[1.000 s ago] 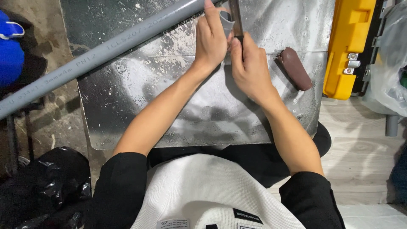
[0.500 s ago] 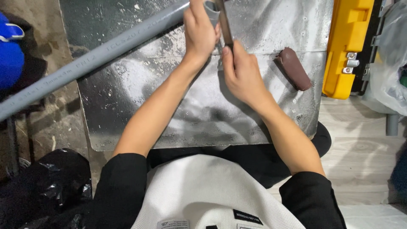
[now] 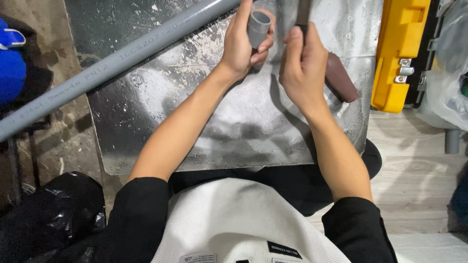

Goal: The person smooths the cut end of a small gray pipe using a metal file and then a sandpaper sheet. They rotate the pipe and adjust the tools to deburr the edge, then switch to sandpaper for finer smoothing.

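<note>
My left hand [image 3: 243,46] grips a short grey pipe fitting [image 3: 258,27], its open end facing up toward me. My right hand [image 3: 302,65] is closed around a thin dark tool [image 3: 303,12] that runs up out of the top of the picture, just right of the fitting. Both hands hover over a scuffed metal sheet [image 3: 219,126] on the floor. A long grey plastic pipe [image 3: 112,63] crosses diagonally from the left edge toward the fitting.
A dark brown oblong block [image 3: 340,78] lies on the sheet beside my right hand. A yellow tool case [image 3: 399,53] stands at the right. A blue object [image 3: 12,63] sits at far left, a black bag [image 3: 48,219] at lower left.
The fitting has come away from the long pipe's end and now sits in my left hand, open end up. My right hand with the dark tool has shifted right and slightly down.
</note>
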